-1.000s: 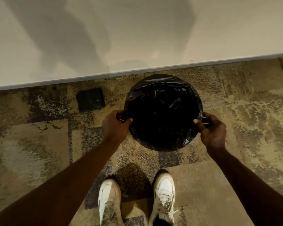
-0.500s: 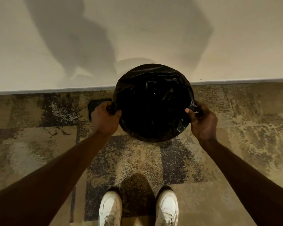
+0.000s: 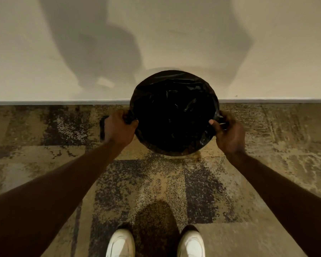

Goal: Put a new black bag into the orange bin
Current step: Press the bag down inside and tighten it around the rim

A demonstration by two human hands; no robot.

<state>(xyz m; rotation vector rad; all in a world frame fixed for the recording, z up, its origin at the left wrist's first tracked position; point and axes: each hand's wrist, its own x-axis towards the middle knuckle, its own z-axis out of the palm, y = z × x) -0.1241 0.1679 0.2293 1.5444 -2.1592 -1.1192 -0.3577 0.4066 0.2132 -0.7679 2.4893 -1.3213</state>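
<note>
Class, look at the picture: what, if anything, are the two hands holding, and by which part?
Both hold the black bag at the bin's rim: the left hand pinches its left edge, the right hand its right edge.

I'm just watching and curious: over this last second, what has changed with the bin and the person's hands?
The bag-lined bin has been carried away from the shoes, toward the wall; the dark square on the carpet is now mostly hidden behind the left hand. Unchanged: left hand and right hand keep gripping the black bag's rim at opposite sides.
</note>
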